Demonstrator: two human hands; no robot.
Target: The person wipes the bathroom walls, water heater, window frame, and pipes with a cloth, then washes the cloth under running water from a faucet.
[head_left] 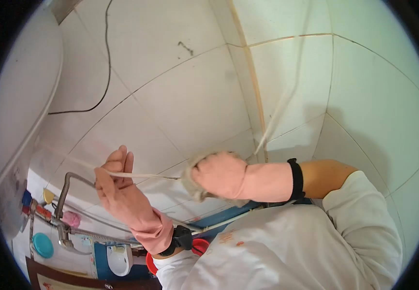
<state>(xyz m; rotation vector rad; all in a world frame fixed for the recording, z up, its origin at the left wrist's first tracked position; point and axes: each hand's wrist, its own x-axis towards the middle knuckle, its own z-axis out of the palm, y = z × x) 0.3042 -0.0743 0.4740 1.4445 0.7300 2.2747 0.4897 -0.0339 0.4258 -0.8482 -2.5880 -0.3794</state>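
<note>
My left hand (115, 181) has its fingers curled about a thin white cord (144, 175), with some fingertips pointing up. The cord runs from there to a bunched grey-beige cloth (200, 195). My right hand (221, 174) is closed over this cloth, palm side hidden, and the cloth looks wrapped about the cord. Beyond the right hand the cord slants up along the tiled wall. Pink glove-like coverings reach from both hands to the forearms, each ending at a black strap.
White wall tiles (190, 92) lie ahead, with a black cable (109, 58) at upper left. A large white rounded appliance (23, 72) fills the left. Below it are a metal faucet (63, 227), a turquoise basin (43, 245), a white sink (119, 260) and a red basin (151, 263).
</note>
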